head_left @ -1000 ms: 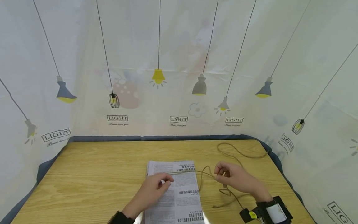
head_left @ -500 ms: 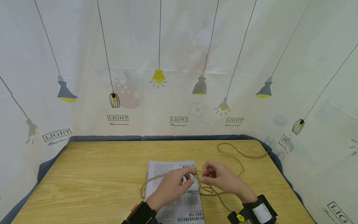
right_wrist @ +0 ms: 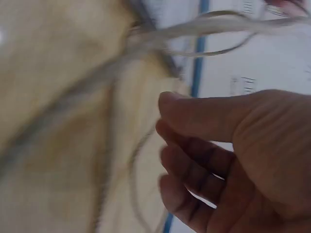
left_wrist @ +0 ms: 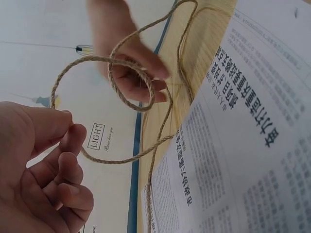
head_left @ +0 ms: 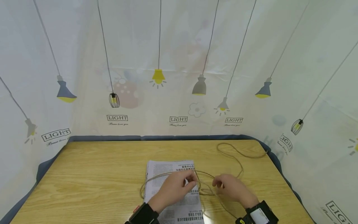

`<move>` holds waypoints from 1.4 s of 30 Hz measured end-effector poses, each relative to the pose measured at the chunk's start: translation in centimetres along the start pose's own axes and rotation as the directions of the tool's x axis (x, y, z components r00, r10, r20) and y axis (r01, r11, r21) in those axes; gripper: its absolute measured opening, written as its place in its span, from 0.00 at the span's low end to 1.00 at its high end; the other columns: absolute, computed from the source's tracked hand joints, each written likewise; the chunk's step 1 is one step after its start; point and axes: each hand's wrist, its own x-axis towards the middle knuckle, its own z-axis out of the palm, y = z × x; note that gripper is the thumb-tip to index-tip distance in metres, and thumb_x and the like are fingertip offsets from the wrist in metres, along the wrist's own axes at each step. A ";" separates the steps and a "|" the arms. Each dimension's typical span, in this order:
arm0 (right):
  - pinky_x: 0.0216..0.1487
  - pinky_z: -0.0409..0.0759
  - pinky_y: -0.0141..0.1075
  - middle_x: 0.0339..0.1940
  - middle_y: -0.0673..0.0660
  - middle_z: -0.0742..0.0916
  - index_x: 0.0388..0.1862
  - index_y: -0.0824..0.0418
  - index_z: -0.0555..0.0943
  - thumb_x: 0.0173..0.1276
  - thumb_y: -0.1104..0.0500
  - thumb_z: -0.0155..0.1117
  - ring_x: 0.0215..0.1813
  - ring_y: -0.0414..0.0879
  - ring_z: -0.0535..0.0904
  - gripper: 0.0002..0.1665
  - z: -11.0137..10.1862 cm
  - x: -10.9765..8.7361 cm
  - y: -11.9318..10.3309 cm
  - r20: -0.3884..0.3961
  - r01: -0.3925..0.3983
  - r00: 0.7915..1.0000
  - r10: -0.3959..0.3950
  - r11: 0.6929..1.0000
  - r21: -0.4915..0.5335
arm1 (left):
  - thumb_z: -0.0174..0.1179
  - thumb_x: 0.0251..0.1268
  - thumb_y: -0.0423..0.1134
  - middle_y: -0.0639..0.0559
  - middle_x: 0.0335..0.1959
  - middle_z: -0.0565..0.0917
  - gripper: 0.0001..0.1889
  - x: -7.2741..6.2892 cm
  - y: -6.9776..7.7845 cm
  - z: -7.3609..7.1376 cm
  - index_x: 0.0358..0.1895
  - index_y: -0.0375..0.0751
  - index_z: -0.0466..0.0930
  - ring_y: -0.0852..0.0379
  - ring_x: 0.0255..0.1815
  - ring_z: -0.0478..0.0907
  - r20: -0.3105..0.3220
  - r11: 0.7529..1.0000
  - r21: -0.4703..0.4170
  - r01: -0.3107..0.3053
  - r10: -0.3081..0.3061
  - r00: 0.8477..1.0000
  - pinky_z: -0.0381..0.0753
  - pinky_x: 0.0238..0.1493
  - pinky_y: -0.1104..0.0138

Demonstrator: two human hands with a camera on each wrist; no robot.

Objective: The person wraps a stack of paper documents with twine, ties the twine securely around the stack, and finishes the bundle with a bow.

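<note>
Tan, twisted fibre makes up the twine (left_wrist: 87,58), a rough cord with visible plies and a few stray hairs along its length. Between the left hand's (head_left: 174,186) thumb and forefinger it is pinched, the other fingers bent loosely beneath. From that pinch it swings up in a wide, round curve and winds into a smaller oval loop in front of the right hand (head_left: 233,188). The right hand's thumb and fingers are half curled, tips close together; whether they hold cord I cannot tell.

Under the left hand lies a stack of newspaper (head_left: 181,210), flat and rectangular, thin grey-white sheets printed with small black columns and bolder headlines. Cord crosses the paper behind the left hand and bows past its left edge, while a loose tangle sits between the two hands at its right edge. Beyond the right hand, a slack bend trails to the table's far right corner.

Around both hands spreads the table (head_left: 98,180), yellowish wood grain with a smooth sheen. Farther off hangs creased pale cloth (head_left: 179,40), printed with lamps and hemmed in dark blue.
</note>
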 end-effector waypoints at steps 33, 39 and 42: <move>0.33 0.74 0.34 0.36 0.51 0.84 0.44 0.57 0.82 0.73 0.55 0.59 0.33 0.41 0.77 0.09 -6.2 -1.1 -0.3 -0.476 -0.103 0.875 0.090 0.995 -0.001 | 0.55 0.73 0.41 0.64 0.36 0.82 0.11 -1.1 0.0 2.3 0.54 0.52 0.79 0.71 0.20 0.67 0.264 0.997 -0.076 0.004 0.017 0.965 0.69 0.26 0.75; 0.33 0.74 0.32 0.33 0.49 0.84 0.42 0.55 0.83 0.70 0.57 0.63 0.30 0.38 0.74 0.05 -5.1 0.5 -0.8 -0.481 -0.068 0.875 0.052 0.998 -0.016 | 0.54 0.74 0.43 0.65 0.36 0.81 0.08 -1.9 -1.4 0.6 0.48 0.52 0.82 0.70 0.24 0.67 0.156 0.997 -0.040 0.070 -0.063 0.986 0.69 0.31 0.73; 0.32 0.73 0.32 0.33 0.49 0.84 0.42 0.55 0.84 0.70 0.57 0.63 0.29 0.37 0.73 0.05 -4.6 1.2 -1.2 -0.479 -0.061 0.877 0.048 0.998 -0.012 | 0.55 0.73 0.43 0.64 0.36 0.81 0.07 -2.2 -2.3 -0.8 0.46 0.52 0.82 0.68 0.25 0.68 0.072 0.991 0.028 0.132 -0.133 0.988 0.69 0.31 0.72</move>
